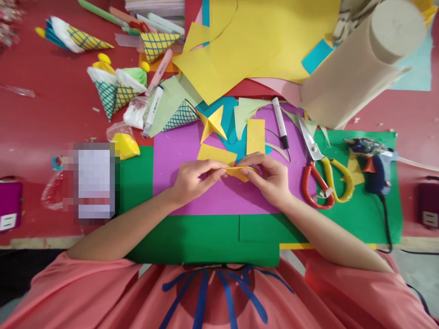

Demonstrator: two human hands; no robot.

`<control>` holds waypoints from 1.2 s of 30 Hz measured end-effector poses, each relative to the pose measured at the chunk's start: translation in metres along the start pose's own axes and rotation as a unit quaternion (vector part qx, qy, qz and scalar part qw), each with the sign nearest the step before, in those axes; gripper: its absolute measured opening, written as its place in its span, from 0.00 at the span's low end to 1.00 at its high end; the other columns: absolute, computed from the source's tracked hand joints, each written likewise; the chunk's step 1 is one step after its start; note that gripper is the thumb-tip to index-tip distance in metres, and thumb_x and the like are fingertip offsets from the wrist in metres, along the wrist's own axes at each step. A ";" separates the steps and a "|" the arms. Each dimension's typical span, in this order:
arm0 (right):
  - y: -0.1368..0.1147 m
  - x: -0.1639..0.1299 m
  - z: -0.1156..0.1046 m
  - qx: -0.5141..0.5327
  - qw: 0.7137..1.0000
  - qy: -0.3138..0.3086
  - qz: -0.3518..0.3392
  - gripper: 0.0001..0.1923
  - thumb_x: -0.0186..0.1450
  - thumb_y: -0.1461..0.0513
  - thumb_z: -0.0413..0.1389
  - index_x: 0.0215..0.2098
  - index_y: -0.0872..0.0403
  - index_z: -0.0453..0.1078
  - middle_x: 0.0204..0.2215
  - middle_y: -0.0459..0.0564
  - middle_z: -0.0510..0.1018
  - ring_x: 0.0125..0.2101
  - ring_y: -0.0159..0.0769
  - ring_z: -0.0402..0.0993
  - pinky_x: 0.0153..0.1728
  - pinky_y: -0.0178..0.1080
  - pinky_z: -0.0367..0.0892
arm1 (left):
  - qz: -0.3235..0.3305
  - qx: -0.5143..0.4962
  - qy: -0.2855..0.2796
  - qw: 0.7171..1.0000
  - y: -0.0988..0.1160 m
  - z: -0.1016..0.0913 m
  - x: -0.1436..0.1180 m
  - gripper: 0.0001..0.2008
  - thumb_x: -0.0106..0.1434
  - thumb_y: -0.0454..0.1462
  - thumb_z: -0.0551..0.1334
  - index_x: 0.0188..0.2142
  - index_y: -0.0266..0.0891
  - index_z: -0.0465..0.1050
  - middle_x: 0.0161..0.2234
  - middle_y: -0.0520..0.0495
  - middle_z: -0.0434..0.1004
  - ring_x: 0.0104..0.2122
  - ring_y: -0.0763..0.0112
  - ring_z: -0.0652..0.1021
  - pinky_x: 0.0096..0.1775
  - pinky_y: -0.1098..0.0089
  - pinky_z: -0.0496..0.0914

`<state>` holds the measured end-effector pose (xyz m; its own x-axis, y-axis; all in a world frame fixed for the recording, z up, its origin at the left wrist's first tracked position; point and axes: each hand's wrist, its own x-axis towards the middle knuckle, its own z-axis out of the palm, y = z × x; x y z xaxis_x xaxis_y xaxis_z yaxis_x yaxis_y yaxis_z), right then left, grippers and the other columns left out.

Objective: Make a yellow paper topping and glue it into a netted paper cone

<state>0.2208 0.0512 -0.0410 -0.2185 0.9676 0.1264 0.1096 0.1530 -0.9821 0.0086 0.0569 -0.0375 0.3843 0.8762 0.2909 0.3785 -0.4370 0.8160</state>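
Both my hands pinch the small yellow paper piece (238, 172) low over the purple sheet (192, 151): left hand (190, 182) clamps one end, right hand (270, 178) the other, so the fold stays taut. Scissors (322, 169) and glue gun (373, 164) lie just right, within reach. Red surface (44, 119) cluttered with paper cones (113, 89), yellow offcuts; room not visible

blurred: box (93, 183) beside the green sheet, pixelated
cut off: felt roll (360, 64), top edge
hidden: yellow paper (240, 172), partly under fingers
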 end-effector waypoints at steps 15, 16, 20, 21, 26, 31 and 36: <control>0.001 0.003 -0.004 -0.014 0.995 0.028 -0.097 0.06 0.64 0.66 0.61 0.36 0.46 0.76 0.35 0.46 0.81 0.39 0.36 0.77 0.43 0.42 0.72 | -0.017 -0.024 0.051 0.998 -0.002 0.000 -0.001 0.05 0.63 0.37 0.66 0.36 0.39 0.79 0.32 0.50 0.85 0.27 0.76 0.83 0.30 0.78 0.76; 0.000 0.003 -0.003 -0.017 0.995 0.031 -0.096 0.06 0.64 0.66 0.61 0.36 0.46 0.77 0.35 0.46 0.81 0.40 0.36 0.77 0.43 0.42 0.72 | -0.017 -0.026 0.054 0.998 -0.003 0.000 -0.002 0.05 0.63 0.37 0.66 0.36 0.38 0.79 0.32 0.50 0.85 0.27 0.75 0.83 0.31 0.78 0.77; -0.001 0.002 -0.003 -0.032 0.995 0.039 -0.082 0.04 0.64 0.64 0.61 0.35 0.47 0.76 0.38 0.47 0.80 0.41 0.36 0.77 0.44 0.43 0.72 | -0.015 -0.044 0.045 0.998 -0.005 0.000 -0.004 0.06 0.63 0.38 0.66 0.36 0.38 0.79 0.33 0.49 0.85 0.30 0.73 0.84 0.33 0.76 0.78; 0.000 0.002 -0.003 -0.029 0.996 0.040 -0.078 0.04 0.64 0.64 0.61 0.36 0.47 0.76 0.39 0.47 0.80 0.42 0.36 0.76 0.45 0.43 0.72 | -0.018 -0.056 0.041 0.997 -0.005 0.000 -0.004 0.06 0.63 0.38 0.65 0.36 0.38 0.79 0.33 0.49 0.85 0.30 0.73 0.84 0.33 0.76 0.78; 0.004 0.003 -0.004 0.021 0.998 0.040 -0.036 0.16 0.64 0.61 0.62 0.49 0.45 0.72 0.47 0.47 0.79 0.46 0.35 0.77 0.48 0.42 0.73 | -0.118 -0.147 0.055 0.981 -0.003 0.002 -0.002 0.07 0.63 0.40 0.66 0.35 0.38 0.77 0.31 0.49 0.85 0.28 0.73 0.84 0.29 0.76 0.79; 0.006 0.006 -0.005 0.001 0.998 0.042 -0.053 0.09 0.63 0.61 0.62 0.43 0.47 0.75 0.41 0.46 0.81 0.45 0.35 0.77 0.49 0.43 0.72 | -0.167 -0.192 0.053 0.966 -0.003 0.003 0.003 0.10 0.61 0.43 0.67 0.32 0.38 0.74 0.27 0.51 0.83 0.25 0.72 0.83 0.27 0.75 0.78; 0.005 0.008 -0.004 -0.014 0.996 0.054 -0.071 0.05 0.64 0.63 0.62 0.39 0.47 0.76 0.36 0.45 0.81 0.40 0.34 0.77 0.45 0.41 0.72 | -0.097 -0.062 -0.006 0.993 -0.006 0.001 0.006 0.07 0.64 0.40 0.63 0.32 0.39 0.76 0.29 0.52 0.82 0.29 0.74 0.81 0.33 0.74 0.75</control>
<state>0.2236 0.0601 -0.0439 -0.1288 0.9515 0.2794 0.1118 0.2939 -0.9493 0.0089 0.0645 -0.0412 0.3242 0.9386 0.1177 0.3389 -0.2314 0.9119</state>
